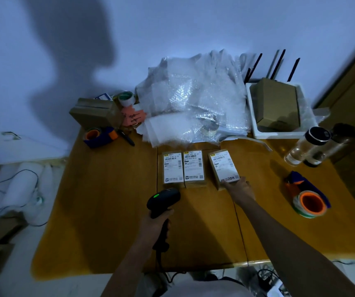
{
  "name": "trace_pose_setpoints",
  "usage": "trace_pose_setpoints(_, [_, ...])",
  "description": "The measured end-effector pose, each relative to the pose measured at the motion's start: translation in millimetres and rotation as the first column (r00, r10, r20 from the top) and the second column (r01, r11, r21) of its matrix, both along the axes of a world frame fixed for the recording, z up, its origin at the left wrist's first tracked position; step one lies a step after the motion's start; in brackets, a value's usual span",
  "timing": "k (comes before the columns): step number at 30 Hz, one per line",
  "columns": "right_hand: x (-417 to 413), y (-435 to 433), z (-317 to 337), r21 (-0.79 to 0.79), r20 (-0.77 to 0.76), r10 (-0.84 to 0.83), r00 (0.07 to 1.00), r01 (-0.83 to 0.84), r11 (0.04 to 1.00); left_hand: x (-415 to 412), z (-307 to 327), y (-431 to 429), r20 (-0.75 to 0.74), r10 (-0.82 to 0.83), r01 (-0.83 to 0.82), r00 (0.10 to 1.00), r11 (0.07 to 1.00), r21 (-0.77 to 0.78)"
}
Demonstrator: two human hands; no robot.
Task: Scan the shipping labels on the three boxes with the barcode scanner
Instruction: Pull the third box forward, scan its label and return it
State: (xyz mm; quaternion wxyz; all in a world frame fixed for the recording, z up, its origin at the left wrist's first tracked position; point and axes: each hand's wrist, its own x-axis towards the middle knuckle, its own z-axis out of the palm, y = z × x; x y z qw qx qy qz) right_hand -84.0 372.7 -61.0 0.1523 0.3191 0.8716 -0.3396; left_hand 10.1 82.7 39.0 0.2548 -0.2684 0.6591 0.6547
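Glossy wooden table (107, 211): three flat cardboard boxes (193, 168), left-hand (154, 227) black scanner (163, 200).

Scene dimly lit with a cold blue cast, a large soft shadow thrown on the wall (69, 50) at upper left, glare caught on the bubble wrap (193, 97), the worktop (112, 200) edges bowed by wide-angle distortion, and corners and left floor clutter rendered smeared and blurred.

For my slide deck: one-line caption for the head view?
Left hand aims barcode scanner at three labelled boxes; right hand touches the rightmost.
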Motion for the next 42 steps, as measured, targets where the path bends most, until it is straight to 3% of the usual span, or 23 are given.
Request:
trace_pose_setpoints(8, [-4, 0, 5, -0.071, 0.027, -0.081, 0.996, 0.083, 0.994, 8, 1, -8, -0.01, 0.006, -0.006, 1.0, 1.0, 0.014])
trace_pose_setpoints(13, [-1, 19, -37, -0.272, 0.038, -0.191, 0.981, 0.194, 0.943, 13, 6, -19, -0.012, 0.021, -0.021, 1.0, 1.0, 0.006])
trace_pose_setpoints(15, [5, 21, -46, -0.373, 0.005, -0.258, 0.966, 0.241, 0.896, 15, 6, -26, 0.001, 0.036, -0.036, 0.999, 0.999, 0.002])
trace_pose_setpoints(20, [37, -6, 9, -0.539, 0.024, -0.435, 0.9, 0.378, 0.753, 20, 8, -41, -0.001, 0.038, -0.038, 0.999, 0.999, 0.006])
trace_pose_setpoints(25, [66, -15, 11, -0.697, 0.048, -0.506, 0.861, 0.392, 0.601, 24, 11, -53, -0.004, 0.037, -0.037, 0.999, 0.999, 0.016])
trace_pose_setpoints(36, [118, -49, 22, -0.861, -0.015, -0.418, 0.908, 0.2, 0.467, 32, 10, -73, -0.114, -0.021, 0.014, 0.993, 0.998, -0.058])
trace_pose_setpoints(42, [132, -78, 31, -0.865, -0.03, -0.293, 0.956, 0.122, 0.488, 37, 18, -80, -0.198, -0.092, 0.073, 0.976, 0.992, -0.099])
